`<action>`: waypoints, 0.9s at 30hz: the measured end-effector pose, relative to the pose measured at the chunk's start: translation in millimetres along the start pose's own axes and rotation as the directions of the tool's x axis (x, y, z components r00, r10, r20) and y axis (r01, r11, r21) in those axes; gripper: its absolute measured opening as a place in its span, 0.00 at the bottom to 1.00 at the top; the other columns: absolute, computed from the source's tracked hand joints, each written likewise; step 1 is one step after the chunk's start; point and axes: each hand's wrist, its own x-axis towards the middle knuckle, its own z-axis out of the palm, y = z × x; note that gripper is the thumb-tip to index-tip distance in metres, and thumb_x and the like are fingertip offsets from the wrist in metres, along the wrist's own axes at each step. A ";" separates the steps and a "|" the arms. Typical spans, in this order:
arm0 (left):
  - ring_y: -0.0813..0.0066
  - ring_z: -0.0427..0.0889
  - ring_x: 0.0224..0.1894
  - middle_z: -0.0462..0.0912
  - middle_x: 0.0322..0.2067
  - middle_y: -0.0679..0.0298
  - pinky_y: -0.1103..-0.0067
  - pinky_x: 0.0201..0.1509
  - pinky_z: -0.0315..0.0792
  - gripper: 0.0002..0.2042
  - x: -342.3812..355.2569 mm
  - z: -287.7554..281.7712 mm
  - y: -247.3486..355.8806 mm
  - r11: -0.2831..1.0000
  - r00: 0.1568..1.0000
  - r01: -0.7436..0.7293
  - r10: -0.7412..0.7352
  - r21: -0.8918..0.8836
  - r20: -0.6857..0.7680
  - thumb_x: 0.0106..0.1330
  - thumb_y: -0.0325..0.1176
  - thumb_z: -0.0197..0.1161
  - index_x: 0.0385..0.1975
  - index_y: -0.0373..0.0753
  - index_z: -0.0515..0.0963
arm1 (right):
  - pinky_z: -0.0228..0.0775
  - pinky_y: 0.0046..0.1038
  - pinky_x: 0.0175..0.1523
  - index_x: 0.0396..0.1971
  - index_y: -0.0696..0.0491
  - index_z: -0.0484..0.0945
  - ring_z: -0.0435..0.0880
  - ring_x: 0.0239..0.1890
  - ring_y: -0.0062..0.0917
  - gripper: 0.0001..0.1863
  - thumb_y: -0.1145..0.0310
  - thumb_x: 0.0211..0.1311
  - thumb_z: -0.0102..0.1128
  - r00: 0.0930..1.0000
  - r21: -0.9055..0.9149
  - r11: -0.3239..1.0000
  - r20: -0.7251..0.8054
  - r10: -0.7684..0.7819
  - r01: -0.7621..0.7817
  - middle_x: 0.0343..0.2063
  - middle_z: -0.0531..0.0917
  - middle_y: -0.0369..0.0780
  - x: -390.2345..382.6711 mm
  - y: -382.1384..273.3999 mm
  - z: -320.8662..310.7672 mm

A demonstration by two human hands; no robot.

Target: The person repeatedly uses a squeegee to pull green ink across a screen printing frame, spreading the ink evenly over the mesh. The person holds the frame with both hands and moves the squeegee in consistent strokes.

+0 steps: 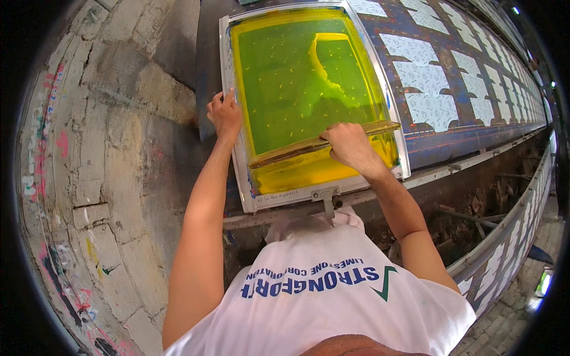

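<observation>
A silk-screen printing frame (241, 175) with white edges lies on the long table before me, its mesh (273, 77) green and bordered with yellow ink. Across the near part of the mesh stretches a wooden squeegee (288, 152), slightly slanted and stained yellow. My right hand (349, 145) is closed around it, right of its middle. At the frame's left edge, my left hand (225, 115) grips the rim with bent fingers. A streak of bright yellow ink (320, 65) curves over the upper right of the mesh. Whatever lies under the frame is hidden.
Rows of white printed fabric pieces (424, 80) lie on the dark table (427, 142) to the right. A metal bracket (326, 194) joins the frame's near edge by the table's rail (451, 169). On the left stands a rough, paint-marked block wall (113, 160).
</observation>
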 end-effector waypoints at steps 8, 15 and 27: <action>0.49 0.71 0.65 0.76 0.62 0.54 0.53 0.67 0.64 0.17 -4.0 -6.9 4.1 0.998 0.995 -0.061 0.062 0.014 -0.074 0.78 0.32 0.59 0.64 0.49 0.83 | 0.84 0.45 0.41 0.29 0.51 0.87 0.90 0.37 0.42 0.04 0.71 0.55 0.65 0.947 -0.087 0.996 -0.314 -0.063 0.037 0.30 0.87 0.44 127.5 85.4 -4.8; 0.49 0.72 0.63 0.77 0.61 0.52 0.55 0.66 0.66 0.18 -1.6 -6.9 7.4 0.990 0.994 -0.086 0.093 0.108 -0.063 0.77 0.28 0.59 0.64 0.46 0.82 | 0.84 0.44 0.45 0.37 0.51 0.87 0.89 0.43 0.41 0.11 0.74 0.52 0.66 0.913 -0.126 0.992 -0.406 -0.050 -0.002 0.34 0.87 0.42 272.8 170.5 -2.0; 0.50 0.71 0.63 0.75 0.63 0.52 0.56 0.68 0.63 0.20 -3.8 -17.6 15.6 0.995 0.999 -0.032 0.032 0.091 0.009 0.77 0.26 0.57 0.66 0.46 0.80 | 0.86 0.45 0.43 0.32 0.50 0.90 0.93 0.39 0.42 0.08 0.69 0.59 0.62 0.889 -0.165 0.986 -0.450 -0.087 0.013 0.34 0.90 0.46 390.0 232.3 9.9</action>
